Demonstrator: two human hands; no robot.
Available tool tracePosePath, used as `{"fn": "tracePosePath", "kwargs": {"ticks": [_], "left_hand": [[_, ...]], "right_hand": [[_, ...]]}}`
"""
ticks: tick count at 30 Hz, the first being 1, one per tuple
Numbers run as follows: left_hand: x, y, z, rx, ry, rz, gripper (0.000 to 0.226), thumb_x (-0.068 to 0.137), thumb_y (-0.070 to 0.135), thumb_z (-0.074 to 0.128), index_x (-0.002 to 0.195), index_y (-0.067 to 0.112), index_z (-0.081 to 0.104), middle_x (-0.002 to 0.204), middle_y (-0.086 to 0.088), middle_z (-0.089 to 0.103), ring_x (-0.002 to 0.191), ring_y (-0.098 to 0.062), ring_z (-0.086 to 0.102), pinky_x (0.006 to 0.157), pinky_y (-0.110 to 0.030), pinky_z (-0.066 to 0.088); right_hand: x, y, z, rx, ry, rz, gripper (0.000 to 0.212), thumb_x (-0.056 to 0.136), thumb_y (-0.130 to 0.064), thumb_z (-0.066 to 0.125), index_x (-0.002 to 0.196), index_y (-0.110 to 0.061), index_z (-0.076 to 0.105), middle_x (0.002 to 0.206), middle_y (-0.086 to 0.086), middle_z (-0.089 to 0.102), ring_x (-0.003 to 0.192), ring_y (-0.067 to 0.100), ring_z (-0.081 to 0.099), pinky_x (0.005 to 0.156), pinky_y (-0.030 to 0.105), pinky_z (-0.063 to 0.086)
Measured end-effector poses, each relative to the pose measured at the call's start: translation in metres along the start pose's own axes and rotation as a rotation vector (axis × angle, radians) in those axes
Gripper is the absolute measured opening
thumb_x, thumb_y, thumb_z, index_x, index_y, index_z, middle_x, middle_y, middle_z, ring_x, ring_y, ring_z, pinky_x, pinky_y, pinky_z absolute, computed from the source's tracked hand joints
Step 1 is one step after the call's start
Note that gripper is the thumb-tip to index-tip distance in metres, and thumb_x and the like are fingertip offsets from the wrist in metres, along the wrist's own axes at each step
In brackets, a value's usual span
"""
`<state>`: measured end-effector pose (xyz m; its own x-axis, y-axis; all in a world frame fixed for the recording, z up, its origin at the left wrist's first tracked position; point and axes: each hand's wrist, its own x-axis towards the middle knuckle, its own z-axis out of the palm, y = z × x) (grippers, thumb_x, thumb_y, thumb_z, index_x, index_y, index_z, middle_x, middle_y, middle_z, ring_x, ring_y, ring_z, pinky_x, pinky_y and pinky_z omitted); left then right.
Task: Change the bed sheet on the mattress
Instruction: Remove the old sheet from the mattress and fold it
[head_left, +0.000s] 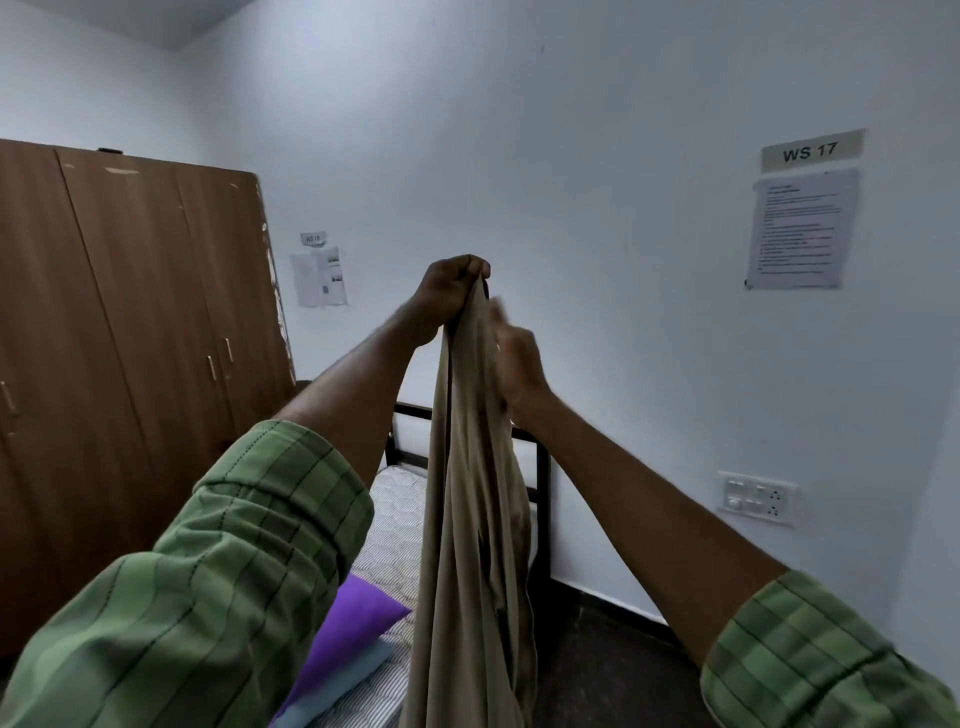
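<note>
Head view: the left hand (449, 293) is raised, its fingers clamped on the top of a long beige fabric bed sheet (470, 545) that hangs over the white quilted mattress (397, 512). The blurred right hand (517, 358) touches the sheet; whether its fingers grip it I cannot tell.

Both arms raised and stretched forward, forearms bare, green checked sleeves (249, 545) rolled back past the elbows. Left hand (449, 296) is the higher one: fist closed, knuckles up, fingers clamped round the top of a gathered beige sheet (467, 519) that hangs straight down between the arms. Right hand (517, 358) sits just below and beside it, against the cloth; it is blurred, so its grip cannot be made out. Wrists close together.
</note>
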<state>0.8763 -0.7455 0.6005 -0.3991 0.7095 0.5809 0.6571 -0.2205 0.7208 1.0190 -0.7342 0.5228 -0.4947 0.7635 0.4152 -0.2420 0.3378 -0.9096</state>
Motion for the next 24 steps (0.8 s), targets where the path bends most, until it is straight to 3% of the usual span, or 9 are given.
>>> {"fn": "tracePosePath", "kwargs": {"ticks": [2, 5, 10, 13, 16, 18, 21, 24], "left_hand": [[0.000, -0.001, 0.008, -0.032, -0.004, -0.021, 0.046, 0.097, 0.000, 0.032, 0.075, 0.027, 0.063, 0.074, -0.001, 0.056, 0.068, -0.016, 0.050, 0.062, -0.027, 0.039], [-0.002, 0.004, 0.019, -0.054, -0.034, -0.021, 0.048, 0.091, -0.004, 0.028, 0.071, 0.026, 0.059, 0.064, 0.004, 0.051, 0.058, -0.014, 0.041, 0.053, -0.024, 0.031], [0.001, 0.010, 0.018, -0.062, -0.031, -0.012, 0.046, 0.093, -0.003, 0.031, 0.071, 0.027, 0.059, 0.064, 0.007, 0.054, 0.063, -0.014, 0.046, 0.054, -0.022, 0.035], [-0.002, 0.012, 0.016, -0.031, -0.082, 0.004, 0.042, 0.093, -0.001, 0.028, 0.075, 0.024, 0.057, 0.071, 0.003, 0.056, 0.060, -0.009, 0.048, 0.055, -0.019, 0.039], [-0.005, 0.008, 0.017, -0.053, -0.093, 0.003, 0.044, 0.093, -0.003, 0.028, 0.074, 0.023, 0.057, 0.070, 0.003, 0.055, 0.058, -0.009, 0.049, 0.055, -0.018, 0.041], [-0.004, 0.004, 0.017, -0.060, -0.043, -0.001, 0.049, 0.091, -0.004, 0.029, 0.069, 0.028, 0.059, 0.068, 0.006, 0.055, 0.064, -0.013, 0.050, 0.057, -0.022, 0.040], [0.000, 0.002, 0.015, -0.084, 0.053, 0.007, 0.053, 0.088, -0.005, 0.029, 0.065, 0.030, 0.060, 0.067, 0.008, 0.056, 0.069, -0.018, 0.052, 0.058, -0.022, 0.040], [0.004, 0.001, 0.012, -0.097, 0.088, 0.019, 0.052, 0.090, -0.007, 0.027, 0.069, 0.027, 0.060, 0.070, 0.005, 0.058, 0.065, -0.014, 0.054, 0.058, -0.021, 0.044]], "right_hand": [[-0.008, 0.014, 0.010, -0.543, -0.048, -0.165, 0.035, 0.095, -0.047, 0.066, 0.084, -0.013, 0.065, 0.086, 0.005, 0.067, 0.080, 0.027, 0.064, 0.068, 0.031, 0.043], [-0.030, 0.036, 0.024, -0.814, -0.087, -0.273, 0.028, 0.097, -0.034, 0.060, 0.105, -0.008, 0.067, 0.112, 0.013, 0.067, 0.101, 0.040, 0.066, 0.087, 0.042, 0.052], [-0.026, 0.049, 0.019, -0.647, 0.176, -0.332, 0.053, 0.090, -0.059, 0.057, 0.111, -0.011, 0.069, 0.105, 0.010, 0.066, 0.099, 0.032, 0.064, 0.088, 0.045, 0.054], [-0.005, 0.039, 0.011, -0.374, 0.250, -0.320, 0.042, 0.089, -0.057, 0.058, 0.081, -0.015, 0.061, 0.087, 0.004, 0.058, 0.079, 0.021, 0.060, 0.071, 0.036, 0.048], [0.013, 0.021, 0.001, -0.197, 0.162, -0.229, 0.041, 0.094, -0.041, 0.064, 0.062, -0.019, 0.048, 0.065, -0.003, 0.052, 0.058, 0.013, 0.048, 0.059, 0.029, 0.040], [0.022, 0.021, -0.008, -0.307, 0.028, -0.179, 0.043, 0.095, -0.033, 0.064, 0.057, -0.019, 0.047, 0.057, -0.004, 0.049, 0.053, 0.013, 0.045, 0.056, 0.030, 0.037], [0.019, 0.040, -0.016, -0.667, -0.131, -0.246, 0.035, 0.096, -0.038, 0.064, 0.069, -0.016, 0.059, 0.072, 0.003, 0.064, 0.065, 0.021, 0.061, 0.063, 0.034, 0.047], [0.005, 0.064, -0.018, -0.681, -0.007, -0.435, 0.035, 0.099, -0.042, 0.061, 0.080, -0.012, 0.065, 0.088, 0.002, 0.067, 0.072, 0.027, 0.066, 0.066, 0.038, 0.052]]}}
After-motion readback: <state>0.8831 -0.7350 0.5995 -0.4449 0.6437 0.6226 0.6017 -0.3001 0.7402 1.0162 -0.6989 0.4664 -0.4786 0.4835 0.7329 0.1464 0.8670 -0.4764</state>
